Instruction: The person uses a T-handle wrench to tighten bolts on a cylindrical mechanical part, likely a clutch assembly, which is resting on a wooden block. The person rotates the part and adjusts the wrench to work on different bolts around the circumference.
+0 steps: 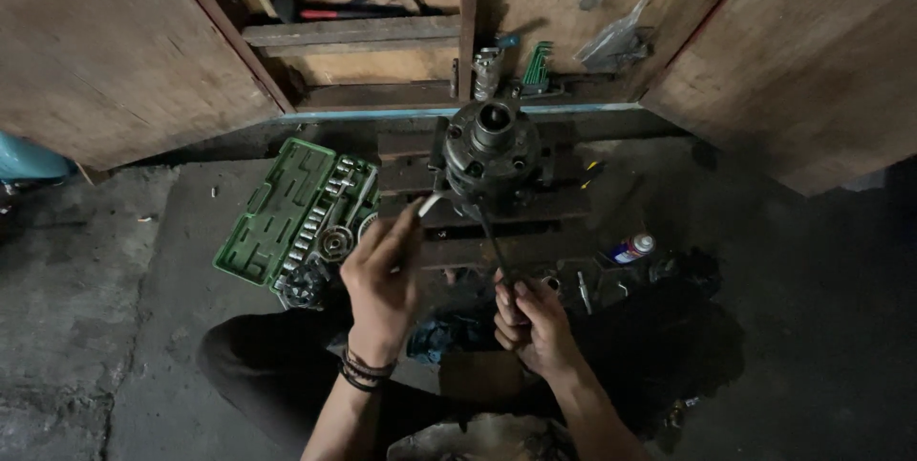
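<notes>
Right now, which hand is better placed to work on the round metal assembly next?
Probably the left hand: it holds a small shiny tool whose tip sits at the round metal assembly. The right hand is farther back, gripping the low end of a long dark bar.

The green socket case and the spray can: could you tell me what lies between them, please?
In the head view, between green socket case and spray can lie the wooden pallet and both hands, left, right.

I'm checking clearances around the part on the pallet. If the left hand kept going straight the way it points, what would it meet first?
Probably the round metal housing: the left hand points up and right with a thin bright tool whose tip is already near it. Depth is unclear.
</notes>
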